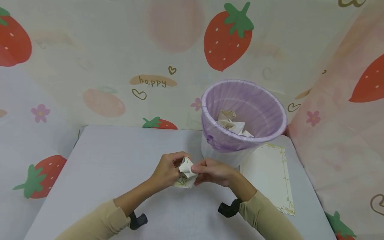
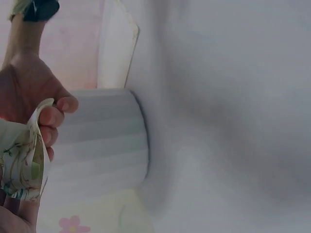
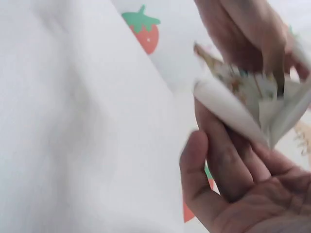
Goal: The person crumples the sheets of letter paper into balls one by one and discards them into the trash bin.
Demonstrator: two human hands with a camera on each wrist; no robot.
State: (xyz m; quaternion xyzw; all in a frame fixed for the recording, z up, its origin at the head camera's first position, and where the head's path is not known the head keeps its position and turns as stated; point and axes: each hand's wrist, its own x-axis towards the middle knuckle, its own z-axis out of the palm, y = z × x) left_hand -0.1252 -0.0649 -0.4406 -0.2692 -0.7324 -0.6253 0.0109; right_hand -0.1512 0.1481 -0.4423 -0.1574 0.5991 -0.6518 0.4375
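Both hands hold one crumpled sheet of paper (image 1: 186, 171), white with a printed green and yellow floral pattern, above the front middle of the table. My left hand (image 1: 168, 171) grips its left side with curled fingers. From the right, my right hand (image 1: 214, 171) pinches the paper's edge between thumb and fingers. In the left wrist view the folded paper (image 2: 24, 160) shows its leafy print. Seen from the right wrist, the paper (image 3: 233, 107) is bent into a pocket shape, with the right fingers (image 3: 226, 155) beneath it.
A bin (image 1: 207, 126) with a purple liner stands behind the right hand. Several crumpled papers (image 1: 235, 126) lie inside it. Right of the bin, a flat sheet with a floral border (image 1: 267, 176) lies on the white table (image 1: 120, 150). Strawberry-print cloth (image 1: 105, 60) hangs around the table.
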